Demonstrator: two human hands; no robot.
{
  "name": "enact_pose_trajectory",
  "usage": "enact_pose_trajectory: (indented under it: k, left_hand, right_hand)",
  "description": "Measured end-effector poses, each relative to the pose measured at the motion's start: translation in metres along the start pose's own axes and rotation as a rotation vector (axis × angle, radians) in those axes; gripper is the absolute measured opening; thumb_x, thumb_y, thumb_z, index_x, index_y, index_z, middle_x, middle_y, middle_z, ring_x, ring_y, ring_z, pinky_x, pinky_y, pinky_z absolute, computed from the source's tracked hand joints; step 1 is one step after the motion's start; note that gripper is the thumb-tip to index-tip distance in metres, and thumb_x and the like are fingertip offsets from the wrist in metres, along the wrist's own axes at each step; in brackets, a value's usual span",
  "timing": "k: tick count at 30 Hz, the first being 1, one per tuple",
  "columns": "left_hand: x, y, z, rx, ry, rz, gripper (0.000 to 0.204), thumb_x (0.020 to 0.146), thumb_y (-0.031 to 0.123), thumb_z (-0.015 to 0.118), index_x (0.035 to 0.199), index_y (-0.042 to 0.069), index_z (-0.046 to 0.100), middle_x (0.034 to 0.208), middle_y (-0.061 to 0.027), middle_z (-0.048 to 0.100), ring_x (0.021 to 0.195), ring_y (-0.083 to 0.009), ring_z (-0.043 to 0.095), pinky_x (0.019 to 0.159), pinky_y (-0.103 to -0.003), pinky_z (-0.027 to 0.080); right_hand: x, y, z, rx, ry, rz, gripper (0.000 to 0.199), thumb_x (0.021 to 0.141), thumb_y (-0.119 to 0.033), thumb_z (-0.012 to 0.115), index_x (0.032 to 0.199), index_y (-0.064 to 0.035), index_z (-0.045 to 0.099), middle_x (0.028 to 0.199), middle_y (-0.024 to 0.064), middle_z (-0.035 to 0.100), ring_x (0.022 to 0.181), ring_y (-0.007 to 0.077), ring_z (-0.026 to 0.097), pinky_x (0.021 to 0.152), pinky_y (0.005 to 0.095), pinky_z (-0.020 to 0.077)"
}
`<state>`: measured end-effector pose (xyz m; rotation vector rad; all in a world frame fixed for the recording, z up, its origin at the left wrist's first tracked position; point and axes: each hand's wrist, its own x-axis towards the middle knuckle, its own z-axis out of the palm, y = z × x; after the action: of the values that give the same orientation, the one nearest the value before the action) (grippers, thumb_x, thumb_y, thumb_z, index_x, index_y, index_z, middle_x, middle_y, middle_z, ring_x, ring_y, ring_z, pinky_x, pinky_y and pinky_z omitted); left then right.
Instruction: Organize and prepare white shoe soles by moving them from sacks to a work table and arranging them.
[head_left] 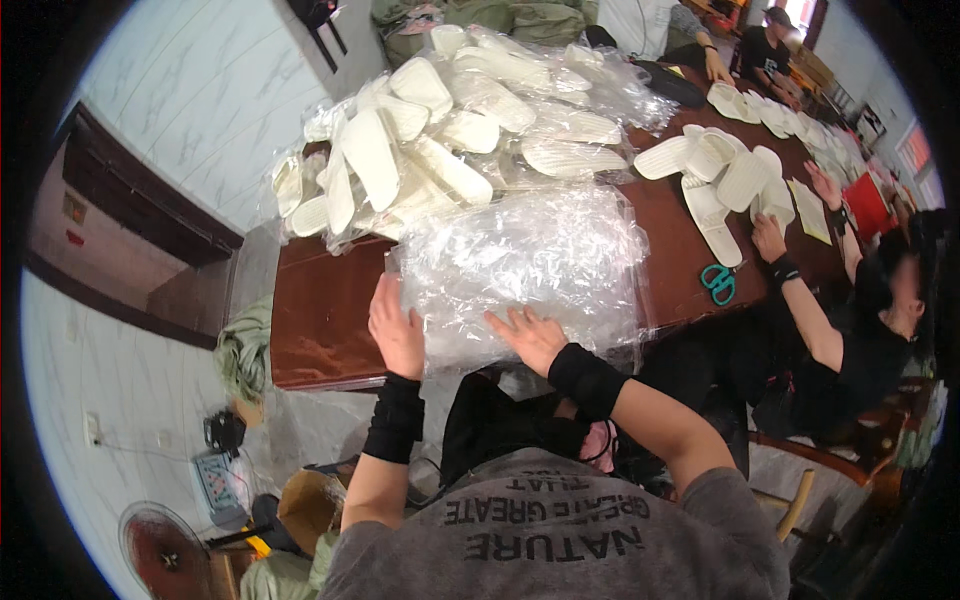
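A stack of clear plastic bags (560,240) lies in front of me on the dark red-brown table. My left hand (397,328) is at the stack's near left corner, its fingers stretched upward along the edge. On the near part of the stack rests my right hand (530,337), palm down with fingers spread, holding nothing. Just beyond the bags rises a big heap of white slippers (450,170), many of them in clear plastic. Black wraps cover both my wrists.
On the right, a co-worker's hand (768,238) touches loose white slippers (712,205). Teal-handled scissors (718,284) lie near the table's front edge. More people sit at the far right end. A round fan (160,555) stands at lower left; brown table surface (315,320) shows left of the bags.
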<state>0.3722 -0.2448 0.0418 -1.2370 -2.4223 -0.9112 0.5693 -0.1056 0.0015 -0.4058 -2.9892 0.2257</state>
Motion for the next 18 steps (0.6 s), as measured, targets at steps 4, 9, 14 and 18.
enact_pose_trajectory:
  k: [4, 9, 14, 18]
  left_hand:
    - [0.008, 0.015, 0.021, 0.229, -0.249, 0.289, 0.054, 0.088, 0.036, 0.057, 0.138, 0.022, 0.041, 0.15, -0.0031, 0.027, 0.141, -0.0303, 0.016, 0.105, -0.066, 0.009]
    - [0.002, -0.013, 0.055, 0.137, -0.492, 0.13, 0.065, 0.086, 0.054, 0.051, 0.142, 0.026, 0.034, 0.154, -0.0027, 0.015, 0.141, -0.0359, 0.006, 0.103, -0.069, 0.004]
    - [-0.016, -0.015, 0.065, 0.151, -0.476, 0.154, 0.07, 0.082, 0.055, 0.054, 0.143, 0.028, 0.033, 0.154, -0.0032, 0.017, 0.142, -0.0349, 0.005, 0.105, -0.067, 0.0]
    - [-0.015, -0.01, 0.064, 0.219, -0.574, 0.141, 0.068, 0.083, 0.056, 0.051, 0.142, 0.029, 0.034, 0.153, -0.0012, 0.02, 0.142, -0.0347, 0.005, 0.105, -0.067, 0.0]
  right_hand:
    - [-0.002, -0.013, -0.005, -0.091, 0.038, -0.014, 0.064, 0.081, -0.013, 0.052, 0.141, -0.0236, 0.033, 0.125, 0.0181, 0.051, 0.109, 0.0376, 0.054, 0.074, 0.046, 0.0524]
    - [0.023, 0.01, -0.067, 0.527, -0.513, -0.064, 0.056, 0.087, -0.036, 0.055, 0.139, -0.0249, 0.038, 0.142, 0.0111, 0.038, 0.129, 0.0362, 0.037, 0.102, 0.0537, 0.0315]
    - [0.018, 0.085, -0.025, -0.113, 0.293, 0.25, 0.056, 0.087, -0.04, 0.053, 0.137, -0.0174, 0.042, 0.148, 0.0078, 0.029, 0.138, 0.0354, 0.019, 0.111, 0.0486, 0.0183]
    - [0.008, 0.115, 0.001, 0.162, 0.146, 0.269, 0.045, 0.088, -0.037, 0.054, 0.128, -0.0184, 0.053, 0.146, 0.0083, 0.034, 0.135, 0.0347, 0.026, 0.11, 0.0475, 0.0221]
